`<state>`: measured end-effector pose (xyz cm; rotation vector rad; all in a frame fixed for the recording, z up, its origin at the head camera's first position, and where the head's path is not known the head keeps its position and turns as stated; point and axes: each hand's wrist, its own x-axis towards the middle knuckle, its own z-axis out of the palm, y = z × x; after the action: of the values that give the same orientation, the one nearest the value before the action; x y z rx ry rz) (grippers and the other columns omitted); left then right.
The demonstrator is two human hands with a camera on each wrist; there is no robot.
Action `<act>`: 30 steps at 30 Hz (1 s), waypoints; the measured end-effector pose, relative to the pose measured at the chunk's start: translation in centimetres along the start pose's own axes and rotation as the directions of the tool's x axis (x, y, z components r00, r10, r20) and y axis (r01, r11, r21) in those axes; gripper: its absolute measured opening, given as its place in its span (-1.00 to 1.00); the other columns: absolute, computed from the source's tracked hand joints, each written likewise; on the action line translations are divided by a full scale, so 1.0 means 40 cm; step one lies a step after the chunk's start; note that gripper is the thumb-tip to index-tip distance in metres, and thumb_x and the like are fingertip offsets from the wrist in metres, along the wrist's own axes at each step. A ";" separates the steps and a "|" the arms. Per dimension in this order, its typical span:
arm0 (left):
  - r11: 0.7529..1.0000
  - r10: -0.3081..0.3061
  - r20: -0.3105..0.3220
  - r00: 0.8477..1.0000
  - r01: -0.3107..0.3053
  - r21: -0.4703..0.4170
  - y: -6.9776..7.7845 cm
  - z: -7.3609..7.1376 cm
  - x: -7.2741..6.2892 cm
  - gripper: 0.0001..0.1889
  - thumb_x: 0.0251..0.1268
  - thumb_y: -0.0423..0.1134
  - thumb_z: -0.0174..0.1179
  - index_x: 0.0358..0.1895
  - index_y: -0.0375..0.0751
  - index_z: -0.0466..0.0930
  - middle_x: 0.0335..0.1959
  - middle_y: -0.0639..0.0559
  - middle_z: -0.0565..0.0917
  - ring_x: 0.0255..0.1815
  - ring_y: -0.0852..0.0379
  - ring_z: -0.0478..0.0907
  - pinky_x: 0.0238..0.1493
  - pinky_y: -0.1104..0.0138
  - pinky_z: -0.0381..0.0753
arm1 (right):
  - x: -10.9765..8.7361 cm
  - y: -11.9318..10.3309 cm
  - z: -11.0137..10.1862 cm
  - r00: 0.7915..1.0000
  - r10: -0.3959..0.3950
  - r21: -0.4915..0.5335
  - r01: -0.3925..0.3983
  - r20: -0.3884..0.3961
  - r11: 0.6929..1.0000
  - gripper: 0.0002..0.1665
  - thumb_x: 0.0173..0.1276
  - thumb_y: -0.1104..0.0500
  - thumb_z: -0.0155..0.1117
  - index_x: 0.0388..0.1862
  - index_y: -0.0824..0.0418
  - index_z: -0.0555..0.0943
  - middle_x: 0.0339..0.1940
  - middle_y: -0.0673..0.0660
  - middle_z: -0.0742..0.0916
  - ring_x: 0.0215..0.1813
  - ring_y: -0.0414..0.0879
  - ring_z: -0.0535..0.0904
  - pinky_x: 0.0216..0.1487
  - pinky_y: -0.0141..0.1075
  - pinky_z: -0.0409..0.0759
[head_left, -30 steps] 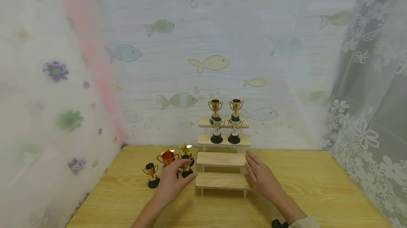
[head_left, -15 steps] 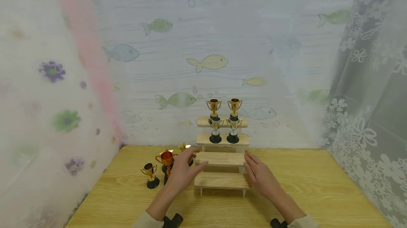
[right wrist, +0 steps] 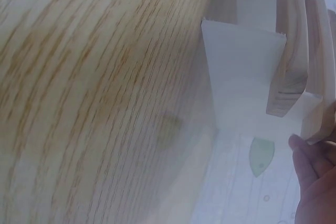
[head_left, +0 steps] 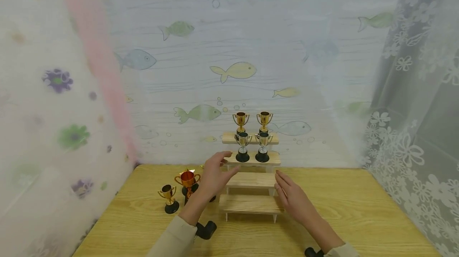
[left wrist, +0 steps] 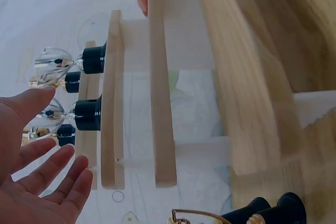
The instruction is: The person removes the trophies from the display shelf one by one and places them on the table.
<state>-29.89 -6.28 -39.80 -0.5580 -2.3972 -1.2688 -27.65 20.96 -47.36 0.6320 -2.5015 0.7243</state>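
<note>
My left hand [head_left: 215, 177] is raised beside the left end of the wooden step stand [head_left: 251, 204], thumb and fingers apart with nothing between them. In the left wrist view, its fingers [left wrist: 47, 182] are near the silver trophy cups [left wrist: 86, 114] on their black bases. Two silver trophies [head_left: 242, 147] stand upright on the second-highest step; two gold trophies [head_left: 264, 119] stand on the top one. My right hand [head_left: 295, 201] touches the right end of the stand, its fingers fairly straight. In the right wrist view, the fingertips [right wrist: 295, 141] meet a board's end.
Left of the stand, a small gold trophy [head_left: 168, 198] and a larger orange-red cup [head_left: 188, 179] stand on the wooden table [head_left: 340, 197]. More trophies behind are partly hidden by my left arm. A fish-patterned curtain [head_left: 287, 50] hangs behind.
My left hand has moved up and to the right, from beside the trophies on the table to the level of the silver trophies. My right hand has stayed at the stand's right end.
</note>
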 end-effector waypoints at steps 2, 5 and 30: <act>1.000 0.004 -0.001 1.000 -0.004 -0.020 0.000 0.007 0.012 -0.48 0.32 -0.19 0.42 0.29 -0.29 0.57 0.21 -0.23 0.63 0.07 -0.18 0.60 0.12 -0.06 0.62 | 0.000 0.000 0.000 1.000 0.002 -0.001 -0.002 0.001 1.000 -0.49 0.63 0.22 0.10 0.39 0.54 0.44 0.41 0.43 0.52 0.38 0.33 0.49 0.26 0.13 0.52; 0.999 0.004 0.000 1.000 -0.004 -0.038 0.000 0.017 0.028 -0.49 0.32 -0.22 0.42 0.29 -0.30 0.56 0.20 -0.27 0.62 0.07 -0.21 0.60 0.12 -0.08 0.62 | 0.000 -0.002 0.000 1.000 0.008 0.003 -0.008 0.006 1.000 -0.49 0.63 0.21 0.10 0.39 0.53 0.44 0.42 0.42 0.51 0.38 0.33 0.49 0.26 0.12 0.52; 0.994 -0.109 -0.002 0.994 0.109 0.008 -0.017 0.081 0.106 -0.57 0.27 -0.20 0.46 0.16 -0.25 0.66 0.03 -0.14 0.71 -0.03 -0.14 0.63 -0.02 0.04 0.63 | -0.003 -0.004 -0.002 1.000 0.006 -0.005 -0.006 -0.005 1.000 -0.49 0.64 0.20 0.08 0.39 0.52 0.44 0.42 0.41 0.51 0.39 0.32 0.49 0.27 0.13 0.51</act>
<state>-34.31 -3.20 -39.88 -0.4294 -2.4601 -1.3031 -27.44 20.92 -47.31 0.6208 -2.5010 0.7210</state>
